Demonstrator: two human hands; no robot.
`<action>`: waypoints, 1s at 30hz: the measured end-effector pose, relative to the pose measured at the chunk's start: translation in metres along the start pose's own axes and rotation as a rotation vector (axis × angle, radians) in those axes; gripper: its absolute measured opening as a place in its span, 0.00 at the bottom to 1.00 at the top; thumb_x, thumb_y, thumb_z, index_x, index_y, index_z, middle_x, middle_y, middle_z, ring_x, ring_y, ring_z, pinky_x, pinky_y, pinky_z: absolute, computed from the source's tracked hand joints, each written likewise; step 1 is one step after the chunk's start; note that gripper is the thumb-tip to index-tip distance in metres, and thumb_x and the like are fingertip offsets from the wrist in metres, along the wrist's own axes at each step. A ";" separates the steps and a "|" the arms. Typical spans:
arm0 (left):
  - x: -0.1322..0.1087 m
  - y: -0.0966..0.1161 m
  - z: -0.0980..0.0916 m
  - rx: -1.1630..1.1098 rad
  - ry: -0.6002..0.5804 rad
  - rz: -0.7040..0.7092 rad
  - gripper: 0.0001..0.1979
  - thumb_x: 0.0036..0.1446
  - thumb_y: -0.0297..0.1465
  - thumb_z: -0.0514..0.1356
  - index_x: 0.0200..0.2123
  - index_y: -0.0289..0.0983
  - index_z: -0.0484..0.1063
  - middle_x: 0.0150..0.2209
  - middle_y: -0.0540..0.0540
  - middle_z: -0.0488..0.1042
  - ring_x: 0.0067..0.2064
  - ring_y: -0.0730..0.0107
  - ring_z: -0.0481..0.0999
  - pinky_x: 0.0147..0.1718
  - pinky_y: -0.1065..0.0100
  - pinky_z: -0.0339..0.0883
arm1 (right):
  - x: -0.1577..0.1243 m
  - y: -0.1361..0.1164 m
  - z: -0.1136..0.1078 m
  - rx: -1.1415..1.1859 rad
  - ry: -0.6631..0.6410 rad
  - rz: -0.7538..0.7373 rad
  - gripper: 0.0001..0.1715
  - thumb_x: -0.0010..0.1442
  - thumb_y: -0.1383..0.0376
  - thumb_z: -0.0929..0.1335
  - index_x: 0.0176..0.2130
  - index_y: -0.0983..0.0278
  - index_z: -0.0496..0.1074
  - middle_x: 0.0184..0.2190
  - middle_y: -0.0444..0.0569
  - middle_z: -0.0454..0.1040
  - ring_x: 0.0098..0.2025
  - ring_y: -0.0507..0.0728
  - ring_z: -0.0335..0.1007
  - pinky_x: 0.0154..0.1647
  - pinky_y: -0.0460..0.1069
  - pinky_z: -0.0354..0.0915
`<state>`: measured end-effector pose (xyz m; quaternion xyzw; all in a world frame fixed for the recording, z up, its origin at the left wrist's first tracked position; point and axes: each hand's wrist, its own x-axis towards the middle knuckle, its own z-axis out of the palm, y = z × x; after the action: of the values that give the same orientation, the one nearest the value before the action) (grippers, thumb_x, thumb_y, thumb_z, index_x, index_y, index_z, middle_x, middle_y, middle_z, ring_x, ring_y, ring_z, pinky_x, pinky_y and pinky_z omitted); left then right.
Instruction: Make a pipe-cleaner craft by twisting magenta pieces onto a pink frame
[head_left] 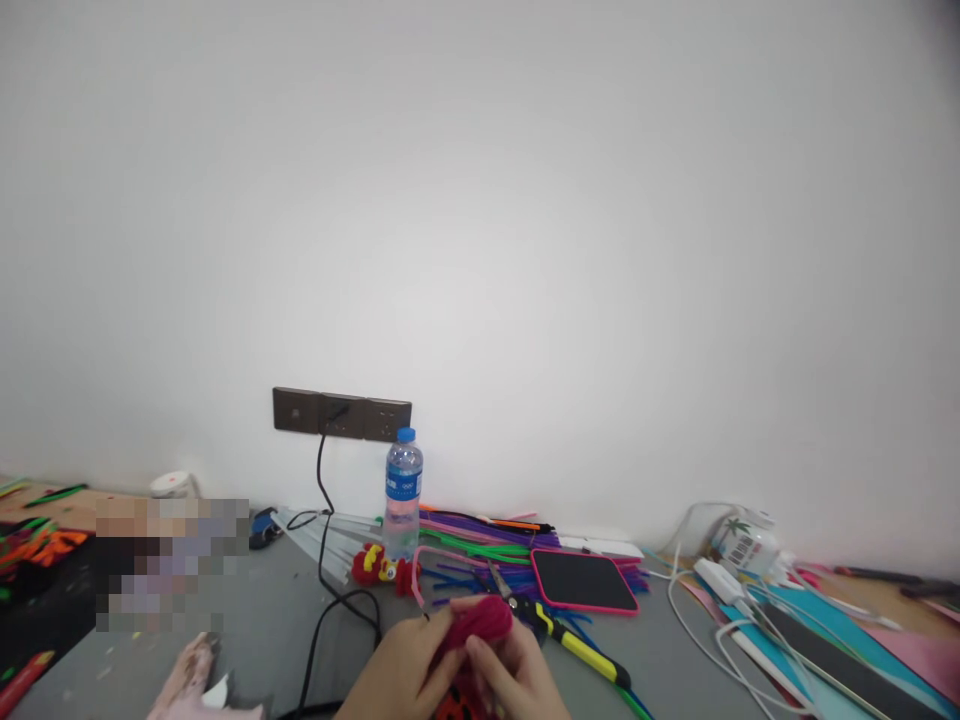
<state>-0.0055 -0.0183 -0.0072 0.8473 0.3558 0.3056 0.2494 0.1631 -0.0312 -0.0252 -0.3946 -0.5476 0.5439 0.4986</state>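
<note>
Both my hands meet at the bottom centre of the head view. My left hand (pixel 401 672) and my right hand (pixel 521 675) are closed round a fuzzy dark red pipe-cleaner ball (pixel 484 618), with an orange and black piece (pixel 459 702) just below it between the palms. A thin pink pipe cleaner (pixel 431 552) loops up from the ball to the left. Just behind lie scissors (pixel 501 582) and yellow-and-black pliers (pixel 581 647).
A water bottle (pixel 403 492) stands before a wall socket strip (pixel 341 413) with a black cable (pixel 324 560). A red and yellow pipe-cleaner figure (pixel 379 567), several coloured pipe cleaners (pixel 480 540), a pink-cased phone (pixel 583 580), white chargers and cables (pixel 720 580) and coloured paper sheets (pixel 847 650) lie around.
</note>
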 end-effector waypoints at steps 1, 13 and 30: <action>0.000 0.002 -0.001 -0.020 -0.012 0.025 0.17 0.65 0.32 0.51 0.56 0.42 0.66 0.48 0.43 0.79 0.46 0.62 0.79 0.45 0.70 0.69 | 0.000 0.003 0.004 0.025 0.034 0.011 0.37 0.50 0.38 0.68 0.44 0.66 0.70 0.13 0.36 0.59 0.13 0.46 0.49 0.16 0.43 0.49; 0.002 0.001 -0.002 -0.003 0.007 -0.089 0.11 0.65 0.34 0.52 0.47 0.42 0.70 0.41 0.47 0.80 0.41 0.64 0.79 0.39 0.72 0.68 | 0.010 -0.003 -0.020 0.252 0.297 -0.019 0.28 0.49 0.44 0.72 0.35 0.66 0.71 0.10 0.32 0.51 0.14 0.45 0.42 0.18 0.44 0.42; 0.007 -0.017 -0.033 -0.033 0.191 -0.114 0.15 0.57 0.23 0.54 0.42 0.41 0.77 0.40 0.45 0.78 0.43 0.63 0.76 0.44 0.66 0.69 | 0.016 -0.002 -0.042 0.058 0.256 -0.007 0.24 0.48 0.48 0.74 0.34 0.64 0.72 0.14 0.36 0.61 0.16 0.47 0.53 0.20 0.44 0.46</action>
<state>-0.0323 0.0042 0.0071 0.7884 0.4206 0.3760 0.2451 0.2008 -0.0077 -0.0251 -0.4444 -0.4649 0.5032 0.5773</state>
